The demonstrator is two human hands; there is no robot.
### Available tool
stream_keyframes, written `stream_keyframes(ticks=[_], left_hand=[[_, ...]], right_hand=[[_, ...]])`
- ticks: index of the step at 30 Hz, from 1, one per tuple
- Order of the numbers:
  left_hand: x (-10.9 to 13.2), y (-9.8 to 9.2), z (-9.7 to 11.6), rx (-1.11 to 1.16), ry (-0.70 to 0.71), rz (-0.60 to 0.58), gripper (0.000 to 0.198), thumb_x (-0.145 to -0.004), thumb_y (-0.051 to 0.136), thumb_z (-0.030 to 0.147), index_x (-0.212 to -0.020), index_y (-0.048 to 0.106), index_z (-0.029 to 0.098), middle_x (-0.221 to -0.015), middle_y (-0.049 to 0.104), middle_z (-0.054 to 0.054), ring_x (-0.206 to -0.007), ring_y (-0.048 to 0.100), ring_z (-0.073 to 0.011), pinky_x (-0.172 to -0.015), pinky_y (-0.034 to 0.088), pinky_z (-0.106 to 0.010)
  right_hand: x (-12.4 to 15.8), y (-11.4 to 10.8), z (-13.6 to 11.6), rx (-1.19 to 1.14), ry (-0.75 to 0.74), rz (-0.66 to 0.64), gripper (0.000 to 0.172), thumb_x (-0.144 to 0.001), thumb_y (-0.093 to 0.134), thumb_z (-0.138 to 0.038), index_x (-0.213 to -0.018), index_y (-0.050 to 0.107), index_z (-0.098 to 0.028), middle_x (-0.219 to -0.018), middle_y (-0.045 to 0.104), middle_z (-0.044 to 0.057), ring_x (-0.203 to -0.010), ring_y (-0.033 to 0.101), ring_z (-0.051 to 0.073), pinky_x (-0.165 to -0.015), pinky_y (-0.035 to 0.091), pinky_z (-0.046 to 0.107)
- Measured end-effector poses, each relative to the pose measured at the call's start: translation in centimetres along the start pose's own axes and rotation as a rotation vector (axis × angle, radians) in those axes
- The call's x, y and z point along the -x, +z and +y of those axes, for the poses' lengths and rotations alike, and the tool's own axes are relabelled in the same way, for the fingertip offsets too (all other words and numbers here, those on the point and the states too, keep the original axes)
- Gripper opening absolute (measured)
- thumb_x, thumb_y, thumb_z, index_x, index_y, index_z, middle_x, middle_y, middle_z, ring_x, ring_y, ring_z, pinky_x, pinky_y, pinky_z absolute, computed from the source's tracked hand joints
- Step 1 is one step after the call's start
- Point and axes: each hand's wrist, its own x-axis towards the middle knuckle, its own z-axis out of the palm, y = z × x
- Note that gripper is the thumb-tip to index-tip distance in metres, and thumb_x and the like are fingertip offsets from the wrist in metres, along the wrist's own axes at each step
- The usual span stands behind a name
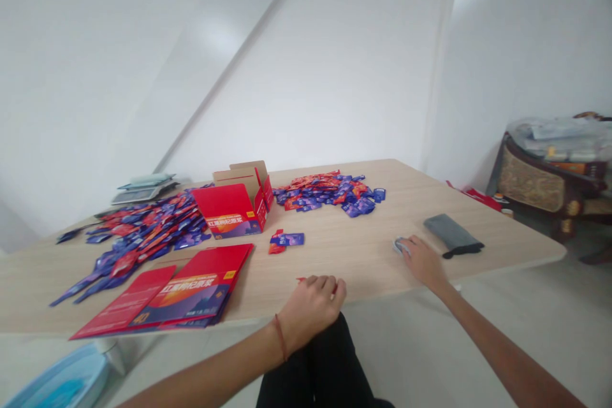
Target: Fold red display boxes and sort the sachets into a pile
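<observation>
My left hand (313, 301) is closed at the table's front edge, knuckles up, with a red band on the wrist. A small red bit (301, 279) shows just beyond its knuckles; what the curled fingers hold is hidden. Farther right, my right hand (424, 262) rests on the tabletop, its fingers closed around a small grey-white object (398, 245) too blurred to name. Right of that hand lies a folded grey cloth pouch (449, 233) with a dark edge. Two small sachets, one purple (294, 240) and one red (276, 243), lie beyond my left hand.
Open red cartons (234, 211) stand mid-table, with flattened red cartons (191, 290) stacked in front. Heaps of red and purple sachets lie left (143, 229) and behind (329, 191). A blue basin (67, 379) sits below left; a carved chair (535, 172) stands right.
</observation>
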Motion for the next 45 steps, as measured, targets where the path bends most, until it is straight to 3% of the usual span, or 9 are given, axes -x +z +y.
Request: stream_keyframes(ticks=[6,15,23,35,40,45], left_hand=[[1.9,-1.7,0.5,-0.013,0.04,0.243,0.02,-0.104,0.048,0.014,-0.118,0.061,0.008,-0.099,0.071,-0.013,-0.091,0.072,-0.0232,-0.076,0.059,-0.035],[6.1,-1.4,-3.3,-0.08,0.12,0.433,0.011,-0.099,0.058,0.012,-0.106,0.066,0.012,-0.107,0.074,-0.014,-0.106,0.072,-0.0248,-0.093,0.061,-0.037],[10.0,0.8,-8.1,-0.075,0.175,0.407,0.01,-0.098,0.06,0.012,-0.09,0.066,0.015,-0.109,0.075,-0.01,-0.11,0.071,-0.0238,-0.102,0.059,-0.039],[12.1,4.8,-13.3,-0.053,0.048,0.334,0.022,-0.106,0.046,0.013,-0.103,0.067,0.015,-0.115,0.074,-0.01,-0.115,0.069,-0.0216,-0.1,0.059,-0.036],[11.9,6.2,-16.3,0.043,-0.121,0.247,0.026,-0.107,0.043,0.014,-0.121,0.064,0.017,-0.131,0.069,-0.01,-0.123,0.063,-0.0214,-0.099,0.057,-0.036],[9.0,9.1,-18.2,0.18,-0.365,0.207,0.023,-0.099,0.051,0.007,-0.11,0.067,0.019,-0.13,0.068,-0.008,-0.116,0.065,-0.0224,-0.099,0.055,-0.037]], right_hand=[[-0.1,0.6,0.4,-0.024,-0.019,0.003,0.035,-0.1,0.043,-0.024,-0.122,0.07,-0.022,-0.115,0.066,0.01,-0.103,0.061,0.022,-0.084,0.044,0.031],[-0.1,1.1,0.8,-0.027,-0.032,0.014,0.036,-0.101,0.041,-0.026,-0.123,0.07,-0.022,-0.116,0.066,0.01,-0.103,0.062,0.023,-0.086,0.045,0.032],[-0.2,1.5,1.0,-0.026,-0.028,-0.008,0.036,-0.101,0.041,-0.026,-0.122,0.07,-0.023,-0.115,0.066,0.009,-0.102,0.063,0.022,-0.085,0.046,0.031],[-0.3,2.0,1.4,-0.037,-0.035,0.026,0.036,-0.1,0.042,-0.027,-0.119,0.072,-0.023,-0.115,0.067,0.009,-0.1,0.063,0.022,-0.083,0.046,0.031],[-0.4,1.9,1.5,-0.036,-0.042,0.027,0.036,-0.1,0.042,-0.027,-0.12,0.071,-0.024,-0.114,0.067,0.009,-0.102,0.063,0.022,-0.083,0.047,0.03],[-0.4,2.3,1.7,-0.046,-0.03,0.024,0.036,-0.098,0.044,-0.027,-0.121,0.072,-0.025,-0.114,0.068,0.009,-0.1,0.064,0.022,-0.083,0.048,0.031]])
